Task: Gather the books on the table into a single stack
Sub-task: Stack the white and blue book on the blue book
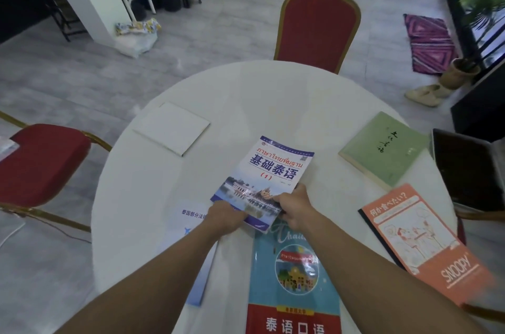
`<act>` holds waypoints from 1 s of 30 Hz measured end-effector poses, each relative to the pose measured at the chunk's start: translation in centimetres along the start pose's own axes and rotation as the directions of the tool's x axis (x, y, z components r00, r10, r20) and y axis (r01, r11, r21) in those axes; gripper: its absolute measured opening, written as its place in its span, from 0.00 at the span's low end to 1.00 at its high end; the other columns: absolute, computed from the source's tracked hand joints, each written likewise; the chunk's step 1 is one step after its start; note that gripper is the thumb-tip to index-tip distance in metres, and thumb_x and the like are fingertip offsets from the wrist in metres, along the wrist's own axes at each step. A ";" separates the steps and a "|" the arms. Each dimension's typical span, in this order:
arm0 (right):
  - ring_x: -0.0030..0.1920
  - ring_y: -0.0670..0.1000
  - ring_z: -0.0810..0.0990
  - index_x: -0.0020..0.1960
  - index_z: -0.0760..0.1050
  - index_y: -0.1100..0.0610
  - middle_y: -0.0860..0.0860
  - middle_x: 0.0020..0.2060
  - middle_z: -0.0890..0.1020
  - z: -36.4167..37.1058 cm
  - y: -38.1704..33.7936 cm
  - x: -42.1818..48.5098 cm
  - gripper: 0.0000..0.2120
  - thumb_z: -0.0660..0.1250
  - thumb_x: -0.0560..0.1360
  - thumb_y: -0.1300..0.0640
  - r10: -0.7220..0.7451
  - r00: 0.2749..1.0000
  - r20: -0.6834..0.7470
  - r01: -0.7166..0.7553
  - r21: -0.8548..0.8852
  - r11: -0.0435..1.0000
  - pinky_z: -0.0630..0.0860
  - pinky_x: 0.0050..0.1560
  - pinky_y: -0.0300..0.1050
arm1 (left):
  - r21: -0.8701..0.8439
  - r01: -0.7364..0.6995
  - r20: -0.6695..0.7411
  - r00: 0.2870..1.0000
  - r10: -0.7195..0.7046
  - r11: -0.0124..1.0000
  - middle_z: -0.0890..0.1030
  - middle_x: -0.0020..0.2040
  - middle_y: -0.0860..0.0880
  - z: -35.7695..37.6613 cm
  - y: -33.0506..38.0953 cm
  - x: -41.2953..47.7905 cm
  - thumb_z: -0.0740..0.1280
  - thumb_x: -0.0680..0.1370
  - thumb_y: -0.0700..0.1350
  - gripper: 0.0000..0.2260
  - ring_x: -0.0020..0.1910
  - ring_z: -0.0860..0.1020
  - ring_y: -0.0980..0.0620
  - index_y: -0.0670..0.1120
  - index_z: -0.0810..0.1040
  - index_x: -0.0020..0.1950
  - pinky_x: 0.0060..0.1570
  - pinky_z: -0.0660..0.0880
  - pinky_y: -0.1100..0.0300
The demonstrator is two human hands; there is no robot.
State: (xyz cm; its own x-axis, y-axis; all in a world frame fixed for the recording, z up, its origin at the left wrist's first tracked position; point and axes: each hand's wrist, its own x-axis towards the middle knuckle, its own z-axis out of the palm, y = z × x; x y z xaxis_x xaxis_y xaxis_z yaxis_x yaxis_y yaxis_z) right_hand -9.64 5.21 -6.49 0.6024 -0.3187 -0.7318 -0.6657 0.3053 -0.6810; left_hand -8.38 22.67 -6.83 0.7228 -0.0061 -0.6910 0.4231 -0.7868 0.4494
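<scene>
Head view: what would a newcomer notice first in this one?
The left hand and right hand grip a blue-and-white book at the middle of the round white table. Other books lie scattered around it: a teal book nearest, an orange notebook at right, a green book beyond it.

on the white and blue book (266,178): 基础泰语, (1), under a thai line. on the teal book (292,279): 泰语口语 on the red bottom band. on the orange notebook (418,241): 何か食べたい?, snoopy. on the pale blue booklet (190,209): 泰国部分法, cut off. on the green book (382,148): brush writing, not readable.
</scene>
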 end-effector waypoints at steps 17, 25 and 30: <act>0.50 0.53 0.83 0.54 0.71 0.48 0.51 0.49 0.82 -8.9 2.9 -3.8 0.20 0.71 0.73 0.70 -0.114 0.988 0.106 0.141 -0.292 0.946 0.84 0.49 0.54 | -0.091 -0.187 -0.083 0.980 0.180 0.978 0.81 0.51 0.44 6.4 -0.1 0.7 0.71 0.75 0.46 0.14 0.44 0.82 0.47 0.43 0.72 0.57 0.43 0.84 0.50; 0.52 0.53 0.80 0.58 0.70 0.50 0.51 0.52 0.81 -11.0 5.1 -7.8 0.20 0.69 0.75 0.70 -0.130 0.989 0.069 0.145 -0.313 0.939 0.82 0.53 0.54 | 0.038 -0.318 -0.086 0.943 0.321 0.947 0.74 0.62 0.44 7.9 -1.5 -3.5 0.63 0.79 0.40 0.15 0.58 0.77 0.46 0.44 0.68 0.65 0.57 0.79 0.49; 0.55 0.55 0.83 0.60 0.72 0.49 0.52 0.56 0.83 -12.3 8.8 -10.6 0.19 0.71 0.75 0.66 -0.095 0.993 0.070 0.115 -0.392 0.913 0.83 0.53 0.59 | 0.108 -0.302 0.029 0.953 0.300 0.947 0.74 0.61 0.44 9.8 -5.2 -6.3 0.67 0.77 0.42 0.16 0.57 0.77 0.47 0.44 0.68 0.62 0.55 0.81 0.49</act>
State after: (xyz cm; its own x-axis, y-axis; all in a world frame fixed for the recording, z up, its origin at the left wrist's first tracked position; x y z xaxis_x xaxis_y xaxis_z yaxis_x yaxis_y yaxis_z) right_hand -27.25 0.24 -4.37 0.6923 -0.2825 -0.6640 -0.7109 -0.1095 -0.6947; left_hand -20.44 20.72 -10.39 0.8001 -0.2603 -0.5404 0.1238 -0.8099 0.5734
